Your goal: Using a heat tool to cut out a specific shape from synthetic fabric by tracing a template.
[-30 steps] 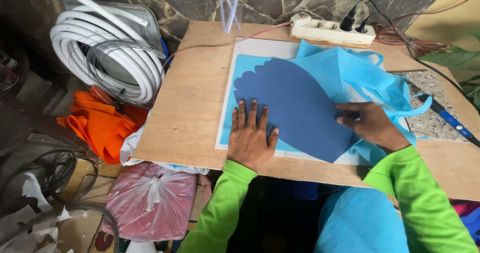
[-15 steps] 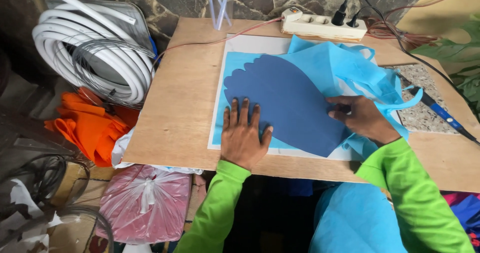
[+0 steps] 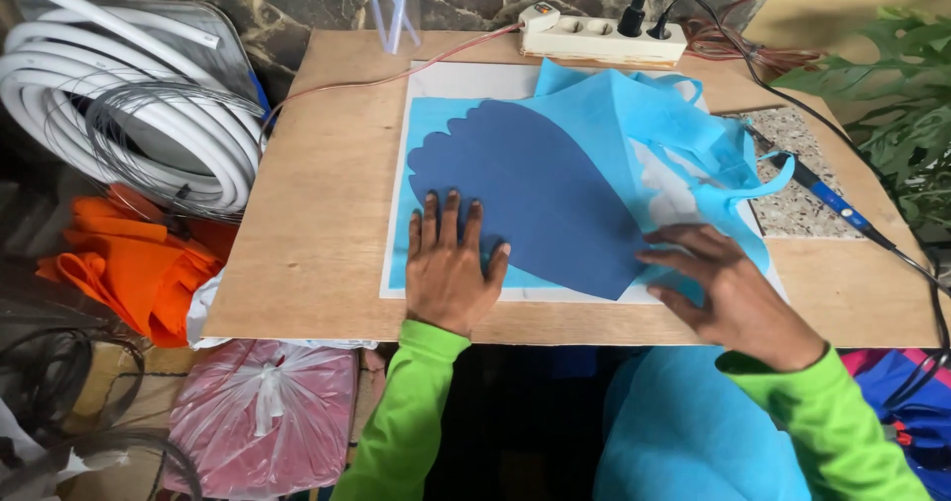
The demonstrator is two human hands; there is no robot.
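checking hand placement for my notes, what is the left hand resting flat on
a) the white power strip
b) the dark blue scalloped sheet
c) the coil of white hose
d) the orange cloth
b: the left hand lies palm down with fingers spread on the lower left part of the dark blue scalloped sheet, far from the power strip, hose and orange cloth.

Left hand [image 3: 451,268] lies flat on the scalloped sheet [image 3: 535,199], which runs right to the right hand [image 3: 733,293]. Behind both hands sits the power strip [image 3: 602,37] on the desk [image 3: 317,214]; hose coil [image 3: 119,114] lies far left.

Left hand [image 3: 451,268] flat, fingers spread; right hand [image 3: 733,288] flat, palm down.
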